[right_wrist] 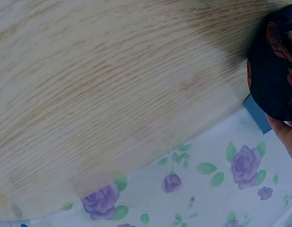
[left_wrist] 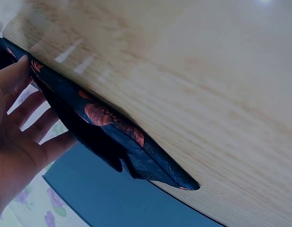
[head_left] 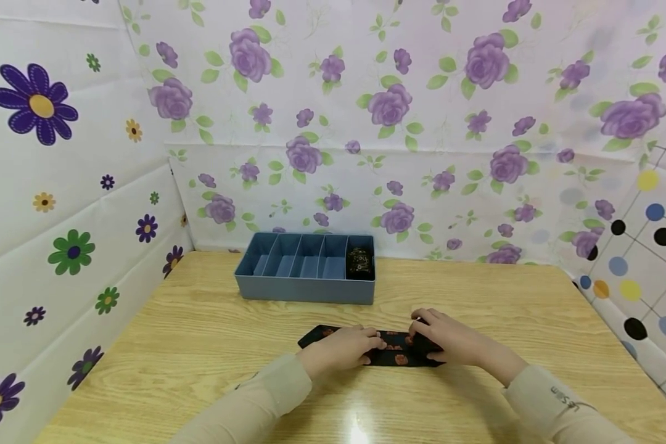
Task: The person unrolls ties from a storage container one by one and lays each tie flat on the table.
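A dark necktie [head_left: 387,357] with orange-red flowers lies folded lengthwise on the table, its wide end to the left. My left hand [head_left: 341,348] holds the middle of it, thumb at the near edge and fingers along the far edge. The left wrist view shows the wide end of the necktie [left_wrist: 112,130] sticking out past the left hand [left_wrist: 15,146]. At the right end my right hand [head_left: 455,339] grips a thick, rolled-up part of the tie. That round roll [right_wrist: 271,85] shows in the right wrist view, with the right hand [right_wrist: 288,137] partly out of frame.
A blue-grey organizer box [head_left: 305,291] with several compartments stands behind the tie. Its rightmost compartment contains a dark, gold-patterned rolled item [head_left: 359,262]. Flowered sheets [head_left: 322,123] hang at the back and left of the wooden table [head_left: 177,345]; a dotted one hangs at right.
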A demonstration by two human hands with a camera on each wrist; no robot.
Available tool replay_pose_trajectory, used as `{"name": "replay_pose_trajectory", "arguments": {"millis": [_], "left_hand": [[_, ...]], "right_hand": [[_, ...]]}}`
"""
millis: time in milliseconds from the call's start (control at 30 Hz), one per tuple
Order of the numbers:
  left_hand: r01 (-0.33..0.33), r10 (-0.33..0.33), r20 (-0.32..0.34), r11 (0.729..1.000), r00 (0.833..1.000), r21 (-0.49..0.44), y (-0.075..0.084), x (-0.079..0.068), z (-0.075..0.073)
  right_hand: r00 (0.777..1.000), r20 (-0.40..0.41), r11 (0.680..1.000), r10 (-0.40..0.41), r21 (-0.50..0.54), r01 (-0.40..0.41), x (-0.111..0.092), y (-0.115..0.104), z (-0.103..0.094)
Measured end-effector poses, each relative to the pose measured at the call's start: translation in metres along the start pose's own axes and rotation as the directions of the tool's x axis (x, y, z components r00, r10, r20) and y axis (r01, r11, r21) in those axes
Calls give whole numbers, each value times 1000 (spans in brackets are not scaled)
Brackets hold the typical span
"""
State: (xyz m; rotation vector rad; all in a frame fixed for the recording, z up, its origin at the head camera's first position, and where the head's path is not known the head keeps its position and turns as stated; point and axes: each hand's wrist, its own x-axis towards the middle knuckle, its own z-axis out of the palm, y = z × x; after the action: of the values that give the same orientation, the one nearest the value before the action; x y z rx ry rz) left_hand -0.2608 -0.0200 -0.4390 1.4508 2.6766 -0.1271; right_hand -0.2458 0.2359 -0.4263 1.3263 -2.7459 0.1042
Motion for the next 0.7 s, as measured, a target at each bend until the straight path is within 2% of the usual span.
{"name": "replay_pose_trajectory", "arguments": {"millis": [167, 500, 700], "left_hand": [[-4, 4, -6, 1000, 1000, 10, -1, 0, 2], [-20, 20, -15, 1000, 1000, 17, -2, 0, 2], [-20, 21, -14, 999, 1000, 30, -2, -1, 2]], "right_hand": [[1000, 0, 999, -7, -42, 7, -4, 4, 1], [1000, -13, 999, -20, -47, 20, -10, 8, 0], [999, 36, 1000, 23, -14, -22, -11, 8, -3]]}}
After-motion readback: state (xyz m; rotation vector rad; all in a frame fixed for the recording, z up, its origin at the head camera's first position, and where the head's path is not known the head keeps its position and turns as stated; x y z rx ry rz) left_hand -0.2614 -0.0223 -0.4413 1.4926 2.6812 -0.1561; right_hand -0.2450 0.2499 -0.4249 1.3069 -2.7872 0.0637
